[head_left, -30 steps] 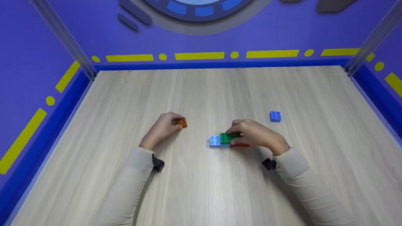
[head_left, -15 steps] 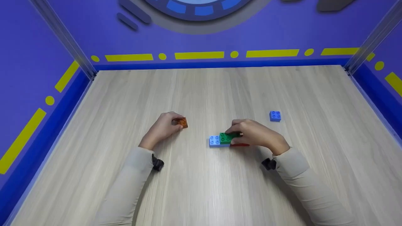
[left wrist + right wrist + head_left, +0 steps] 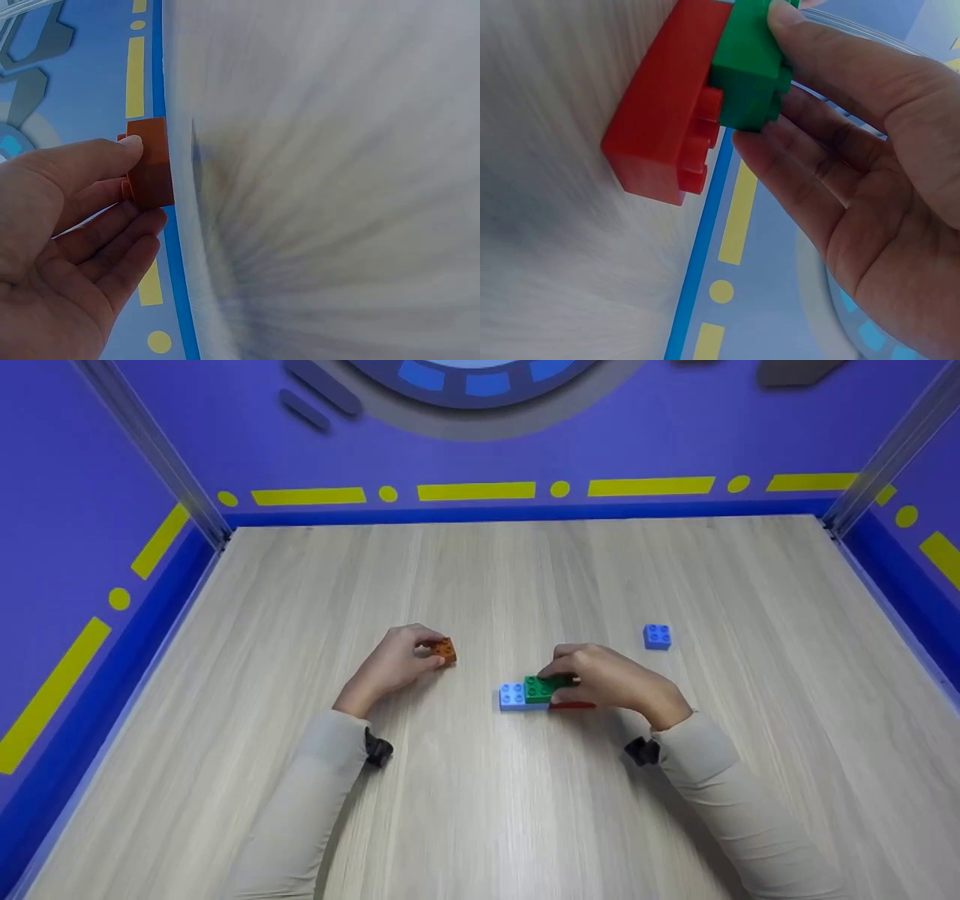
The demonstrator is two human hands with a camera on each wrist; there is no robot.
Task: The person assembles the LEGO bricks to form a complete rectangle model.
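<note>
Between thumb and fingers my left hand (image 3: 397,662) pinches an orange-brown toy brick (image 3: 445,651); in the left wrist view the brick (image 3: 151,163) is seen side-on, close to the tabletop. My right hand (image 3: 607,679) grips a green brick (image 3: 536,690) by its sides. That green brick sits on top of a light blue brick (image 3: 512,697) and a red brick (image 3: 574,706), bridging the two. In the right wrist view several studs of the red brick (image 3: 660,120) show beyond the green one (image 3: 748,67).
A separate blue brick (image 3: 657,637) with studs up lies on the wood-grain table (image 3: 465,577), behind and to the right of my right hand. Purple-blue panels (image 3: 480,465) with yellow marks wall in the back and sides.
My left hand has shifted slightly to the right and away from me, carrying the orange-brown brick. My right hand and the stacked bricks stay where they were.
</note>
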